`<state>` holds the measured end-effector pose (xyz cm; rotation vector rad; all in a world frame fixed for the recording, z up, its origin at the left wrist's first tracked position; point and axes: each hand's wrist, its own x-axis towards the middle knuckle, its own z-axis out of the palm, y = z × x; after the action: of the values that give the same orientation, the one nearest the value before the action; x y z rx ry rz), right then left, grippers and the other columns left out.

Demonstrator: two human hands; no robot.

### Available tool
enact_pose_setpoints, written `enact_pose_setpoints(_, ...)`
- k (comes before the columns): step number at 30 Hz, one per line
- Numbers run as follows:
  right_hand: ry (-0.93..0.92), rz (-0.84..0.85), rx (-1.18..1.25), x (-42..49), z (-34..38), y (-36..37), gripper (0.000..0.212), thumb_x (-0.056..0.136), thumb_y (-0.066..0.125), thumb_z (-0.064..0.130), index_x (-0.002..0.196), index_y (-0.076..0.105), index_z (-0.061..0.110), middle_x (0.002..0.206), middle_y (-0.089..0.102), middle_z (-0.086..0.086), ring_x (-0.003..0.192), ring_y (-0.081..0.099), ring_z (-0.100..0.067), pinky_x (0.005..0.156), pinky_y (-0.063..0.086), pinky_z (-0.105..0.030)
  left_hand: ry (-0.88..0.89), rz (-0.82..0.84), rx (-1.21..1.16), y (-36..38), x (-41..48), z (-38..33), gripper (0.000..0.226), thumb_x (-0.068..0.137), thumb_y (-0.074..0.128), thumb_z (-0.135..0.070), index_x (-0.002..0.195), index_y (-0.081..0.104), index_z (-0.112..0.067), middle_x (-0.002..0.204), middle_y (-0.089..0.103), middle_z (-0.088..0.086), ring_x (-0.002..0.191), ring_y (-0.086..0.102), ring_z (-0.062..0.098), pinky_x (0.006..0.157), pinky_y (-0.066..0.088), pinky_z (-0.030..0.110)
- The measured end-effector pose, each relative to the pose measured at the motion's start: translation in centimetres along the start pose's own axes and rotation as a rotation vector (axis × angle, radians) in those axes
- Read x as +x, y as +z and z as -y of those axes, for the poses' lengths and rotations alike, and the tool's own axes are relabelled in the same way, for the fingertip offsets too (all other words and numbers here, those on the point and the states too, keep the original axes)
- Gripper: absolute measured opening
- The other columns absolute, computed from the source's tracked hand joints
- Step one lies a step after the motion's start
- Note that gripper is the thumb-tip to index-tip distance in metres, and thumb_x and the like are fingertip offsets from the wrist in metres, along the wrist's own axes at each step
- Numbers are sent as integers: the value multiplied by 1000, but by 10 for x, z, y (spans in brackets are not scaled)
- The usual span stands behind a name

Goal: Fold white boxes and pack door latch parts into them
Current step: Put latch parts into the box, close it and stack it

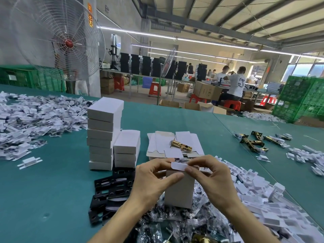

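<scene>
A small white box point(179, 192) stands upright in front of me, its top flap raised. My left hand point(154, 178) grips the box's upper left side with curled fingers. My right hand point(210, 174) pinches the top flap between thumb and forefinger. Behind the box lies a pile of flat box blanks point(164, 146) with one brass latch point(181, 145) on top. Two stacks of folded white boxes point(103, 134) stand to the left. Black strike plates point(109, 192) lie under my left wrist.
Bagged screw packs point(175, 223) heap below the box. White plastic inserts point(259, 195) pile at the right, more packets point(31, 120) at the far left. Several brass latches point(254, 141) lie at the right on the green table point(43, 199). A large fan point(57, 37) stands behind.
</scene>
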<state>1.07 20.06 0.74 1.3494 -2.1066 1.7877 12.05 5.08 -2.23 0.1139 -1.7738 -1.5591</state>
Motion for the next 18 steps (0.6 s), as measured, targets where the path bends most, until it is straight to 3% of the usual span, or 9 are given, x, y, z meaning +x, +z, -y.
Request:
enact_pose_setpoints(5, -50, -15, -72, 3, 3, 3, 7, 78, 75, 34, 80, 70, 30, 82, 70, 12, 83, 68, -9, 65, 50, -13, -17, -90, 55, -1, 3, -4, 27, 71, 85, -37, 78, 66, -20, 84, 76, -2, 80, 74, 12, 72, 60, 27)
enact_pose_setpoints(8, -40, 7, -46, 5, 6, 1, 10, 76, 76, 37, 78, 71, 28, 79, 72, 10, 80, 69, -11, 64, 52, -18, -22, -68, 39, -1, 5, -8, 28, 73, 85, -33, 87, 60, -35, 90, 76, -3, 85, 75, 13, 73, 58, 23)
enact_pose_setpoints(12, 6, 50, 32, 3, 4, -4, 9, 75, 76, 32, 81, 75, 25, 83, 73, 4, 85, 69, -13, 69, 56, -25, 8, -22, 48, -1, 4, -8, 24, 85, 80, -18, 98, 69, -36, 95, 76, -7, 91, 73, 11, 77, 56, 20)
enact_pose_setpoints(18, 49, 93, 82, 0, 2, -13, 14, 74, 75, 26, 88, 78, 25, 94, 76, 5, 94, 70, -11, 78, 57, -25, 16, 19, 56, -2, 3, -9, 14, 86, 76, -19, 93, 77, -31, 97, 77, -10, 96, 72, 8, 79, 55, 18)
